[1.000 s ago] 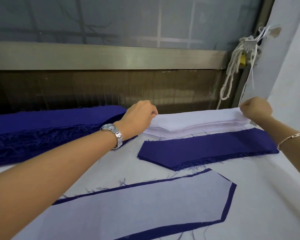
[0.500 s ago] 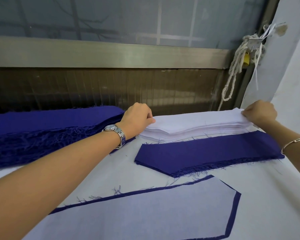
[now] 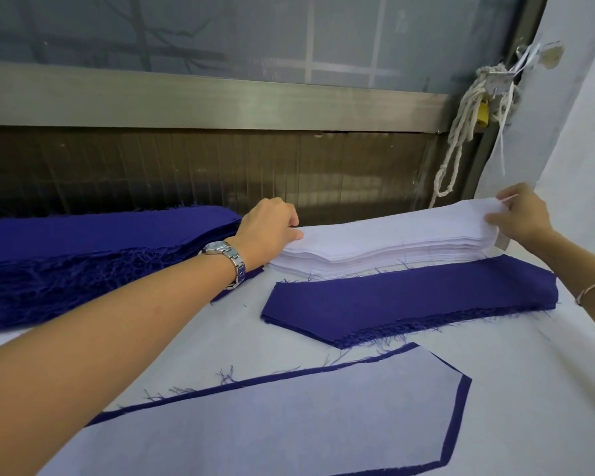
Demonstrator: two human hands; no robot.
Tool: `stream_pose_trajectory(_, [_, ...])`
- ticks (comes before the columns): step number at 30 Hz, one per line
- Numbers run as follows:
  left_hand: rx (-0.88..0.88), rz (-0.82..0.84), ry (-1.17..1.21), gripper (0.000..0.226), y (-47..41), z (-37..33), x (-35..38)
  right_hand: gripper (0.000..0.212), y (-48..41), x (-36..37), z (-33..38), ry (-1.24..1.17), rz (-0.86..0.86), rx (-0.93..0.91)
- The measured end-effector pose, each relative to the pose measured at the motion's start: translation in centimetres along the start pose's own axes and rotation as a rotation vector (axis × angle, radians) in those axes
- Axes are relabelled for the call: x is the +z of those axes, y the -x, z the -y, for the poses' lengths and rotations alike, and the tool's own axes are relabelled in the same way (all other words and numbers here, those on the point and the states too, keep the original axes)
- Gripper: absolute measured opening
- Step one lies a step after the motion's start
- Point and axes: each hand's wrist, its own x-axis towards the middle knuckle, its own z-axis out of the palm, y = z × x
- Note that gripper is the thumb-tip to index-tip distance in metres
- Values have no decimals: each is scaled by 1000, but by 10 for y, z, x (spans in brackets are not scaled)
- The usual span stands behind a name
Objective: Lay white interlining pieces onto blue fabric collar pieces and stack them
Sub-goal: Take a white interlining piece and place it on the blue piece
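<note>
A stack of white interlining pieces (image 3: pixel 385 243) lies at the back of the table. My left hand (image 3: pixel 268 228) pinches the left tip of its top piece. My right hand (image 3: pixel 519 214) pinches the right end of that piece and lifts it a little off the stack. In front of the white stack lies a pile of blue collar pieces (image 3: pixel 409 300) with frayed edges. Nearest me, a blue collar piece (image 3: pixel 457 413) lies flat with a white interlining piece (image 3: pixel 272 420) laid on it, so only a blue border shows.
A thick stack of long blue fabric pieces (image 3: pixel 93 255) with frayed threads fills the left. The white table cover (image 3: pixel 529 389) runs to a dark ribbed panel (image 3: pixel 203 173) and metal rail behind. A knotted white rope (image 3: pixel 464 125) hangs at the right, beside a white cloth.
My right hand has raised the right end of the top white piece off the stack. My left hand has stayed at the left tip.
</note>
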Motion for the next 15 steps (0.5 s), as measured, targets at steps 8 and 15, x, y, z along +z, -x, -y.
stream_pose_trajectory(8, [52,87,-68,38,-11,7,2,25,-4,-11,-14,-138,56,33])
stream_pose_trajectory(15, [104,-30,8,14,-5,4,-3,20,2,-14,-14,-189,52,42])
